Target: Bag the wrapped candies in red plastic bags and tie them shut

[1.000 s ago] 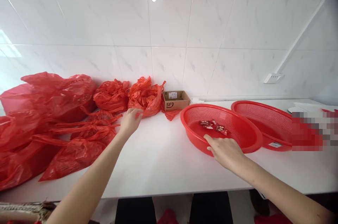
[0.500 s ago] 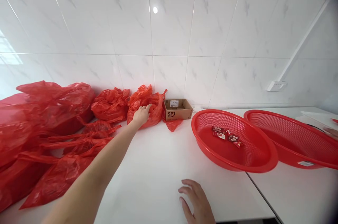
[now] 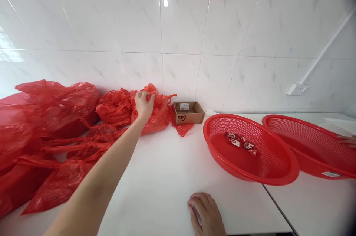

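Note:
My left hand [image 3: 145, 104] reaches to a crumpled red plastic bag [image 3: 155, 121] standing against the wall. Its thumb and fingers are pinched on the upper part of this bag, which bulges; what is inside is hidden. My right hand [image 3: 207, 213] rests on the white table [image 3: 161, 176] near the front edge. Its fingers are loosely curled together, the thumb tip close to the index fingertip, with nothing seen between them. A small cardboard box [image 3: 191, 118] with an SF mark stands open-topped just right of the bag.
A red perforated basin [image 3: 250, 171] holds several small wrapped packets [image 3: 241, 144]. Another red basin [image 3: 308, 165] stands to its right, with another person's hand [image 3: 347, 141] at its far rim. More red bags [image 3: 63, 184] fill the left side. White tiled wall [image 3: 180, 72] closes off the back.
My left hand has risen slightly along the bag and moved a little left, pulling its top. My right hand's spread fingers have curled together. Another person's hand has appeared at the right basin.

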Demonstrator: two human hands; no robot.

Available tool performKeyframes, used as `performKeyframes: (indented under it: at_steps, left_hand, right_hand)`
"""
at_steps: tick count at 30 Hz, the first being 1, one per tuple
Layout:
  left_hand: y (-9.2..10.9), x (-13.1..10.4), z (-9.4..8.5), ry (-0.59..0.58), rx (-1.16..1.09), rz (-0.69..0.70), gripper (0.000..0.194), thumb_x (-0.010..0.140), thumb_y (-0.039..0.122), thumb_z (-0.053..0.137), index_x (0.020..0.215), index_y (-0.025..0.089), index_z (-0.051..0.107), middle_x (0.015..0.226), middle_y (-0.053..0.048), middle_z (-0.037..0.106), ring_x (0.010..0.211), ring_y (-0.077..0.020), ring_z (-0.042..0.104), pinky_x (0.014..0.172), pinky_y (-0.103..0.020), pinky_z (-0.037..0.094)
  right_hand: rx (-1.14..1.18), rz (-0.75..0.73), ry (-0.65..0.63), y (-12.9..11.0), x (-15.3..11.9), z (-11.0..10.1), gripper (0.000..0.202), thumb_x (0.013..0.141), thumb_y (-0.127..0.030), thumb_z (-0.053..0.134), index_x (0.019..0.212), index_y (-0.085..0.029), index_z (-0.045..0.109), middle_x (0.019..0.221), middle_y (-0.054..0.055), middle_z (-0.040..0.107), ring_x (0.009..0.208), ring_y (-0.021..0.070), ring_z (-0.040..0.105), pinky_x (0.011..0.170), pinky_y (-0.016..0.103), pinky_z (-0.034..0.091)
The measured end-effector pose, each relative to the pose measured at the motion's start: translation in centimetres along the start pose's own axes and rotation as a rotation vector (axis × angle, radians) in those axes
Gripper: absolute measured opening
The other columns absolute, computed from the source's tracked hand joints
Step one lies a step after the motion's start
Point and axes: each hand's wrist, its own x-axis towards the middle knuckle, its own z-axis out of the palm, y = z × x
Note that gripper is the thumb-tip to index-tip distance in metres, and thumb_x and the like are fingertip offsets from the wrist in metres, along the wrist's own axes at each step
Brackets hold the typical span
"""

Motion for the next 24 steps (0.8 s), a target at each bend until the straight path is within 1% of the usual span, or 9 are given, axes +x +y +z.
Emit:
performKeyframes:
  at_steps: [4, 7, 10, 11, 13, 15, 17, 21, 24]
  left_hand:
    - [1.7, -4.4, -2.0, 0.028, -0.371, -0.093, 0.026, 0.090, 0.049, 0.048, 0.085, 0.023, 0.046, 0.094, -0.001, 0.057, 0.091, -0.0148, 0.059, 0.077, -0.028, 0.049]
    - [1.4, -11.8, -3.0, -0.074, -0.570, -0.230, 0.034, 0.081, 0.053, 0.059, 0.079, 0.023, 0.043, 0.083, 0.003, 0.055, 0.074, -0.0110, 0.057, 0.067, -0.023, 0.047]
    - [0.6, -20.3, -3.5, -0.272, -0.676, -0.430, 0.034, 0.080, 0.050, 0.063, 0.076, 0.020, 0.049, 0.075, 0.001, 0.056, 0.065, -0.0109, 0.055, 0.060, -0.023, 0.047]
    - [0.4, -22.8, -3.8, -0.324, -0.698, -0.488, 0.034, 0.081, 0.049, 0.065, 0.075, 0.019, 0.050, 0.073, 0.001, 0.056, 0.064, -0.0108, 0.055, 0.060, -0.023, 0.047]
    - [0.0, -26.4, -4.7, -0.391, -0.730, -0.584, 0.032, 0.081, 0.046, 0.067, 0.074, 0.018, 0.052, 0.072, 0.001, 0.056, 0.063, -0.0102, 0.053, 0.059, -0.022, 0.046]
    - [-0.7, -28.0, -6.3, -0.403, -0.751, -0.644, 0.032, 0.080, 0.045, 0.069, 0.073, 0.018, 0.054, 0.072, 0.001, 0.056, 0.063, -0.0094, 0.052, 0.058, -0.021, 0.046]
    - [-1.7, -28.0, -8.4, -0.344, -0.762, -0.675, 0.032, 0.075, 0.044, 0.074, 0.073, 0.018, 0.056, 0.070, 0.002, 0.056, 0.062, -0.0088, 0.052, 0.059, -0.020, 0.046]
    - [-3.9, -26.0, -12.3, -0.184, -0.739, -0.674, 0.036, 0.066, 0.042, 0.083, 0.070, 0.019, 0.055, 0.064, 0.005, 0.055, 0.056, -0.0069, 0.049, 0.053, -0.017, 0.044]
    - [-4.7, -25.3, -13.6, -0.138, -0.702, -0.646, 0.035, 0.066, 0.042, 0.082, 0.068, 0.019, 0.056, 0.062, 0.005, 0.056, 0.052, -0.0071, 0.047, 0.050, -0.017, 0.043]
  right_hand:
    - [0.193, 0.217, -0.031, -0.4, 1.0, -1.0, 0.013, 0.092, -0.025, 0.049, 0.092, -0.025, 0.062, 0.094, 0.003, 0.066, 0.091, 0.0198, 0.062, 0.081, 0.034, 0.049]
    - [0.441, 0.424, -0.039, -1.2, 3.6, -2.4, 0.023, 0.095, -0.036, 0.048, 0.111, -0.024, 0.059, 0.109, 0.008, 0.065, 0.100, 0.0200, 0.063, 0.085, 0.032, 0.052]
    - [0.680, 0.507, 0.015, -2.8, 6.9, -3.4, 0.049, 0.093, -0.044, 0.051, 0.137, -0.025, 0.039, 0.134, 0.013, 0.053, 0.108, 0.0210, 0.061, 0.086, 0.033, 0.054]
    - [0.749, 0.498, 0.015, -3.3, 7.9, -3.5, 0.055, 0.092, -0.045, 0.054, 0.140, -0.027, 0.036, 0.139, 0.013, 0.048, 0.108, 0.0211, 0.061, 0.084, 0.034, 0.054]
    - [0.859, 0.483, -0.030, -3.8, 9.3, -3.6, 0.049, 0.089, -0.046, 0.057, 0.132, -0.025, 0.045, 0.133, 0.012, 0.053, 0.100, 0.0200, 0.062, 0.078, 0.032, 0.055]
    - [0.920, 0.521, -0.064, -3.6, 9.7, -3.5, 0.032, 0.089, -0.046, 0.059, 0.109, -0.021, 0.058, 0.108, 0.009, 0.064, 0.086, 0.0177, 0.063, 0.071, 0.029, 0.053]
    - [0.945, 0.601, -0.029, -2.7, 9.4, -3.6, 0.027, 0.088, -0.045, 0.061, 0.091, -0.019, 0.060, 0.087, 0.004, 0.064, 0.077, 0.0154, 0.060, 0.067, 0.027, 0.049]
    - [1.036, 0.718, 0.078, -0.9, 8.3, -4.3, 0.026, 0.082, -0.043, 0.068, 0.084, -0.019, 0.060, 0.077, 0.000, 0.060, 0.068, 0.0118, 0.054, 0.061, 0.024, 0.045]
    - [1.144, 0.804, 0.075, -0.7, 8.1, -4.6, 0.028, 0.076, -0.043, 0.073, 0.081, -0.019, 0.059, 0.073, -0.002, 0.057, 0.059, 0.0093, 0.051, 0.053, 0.023, 0.042]
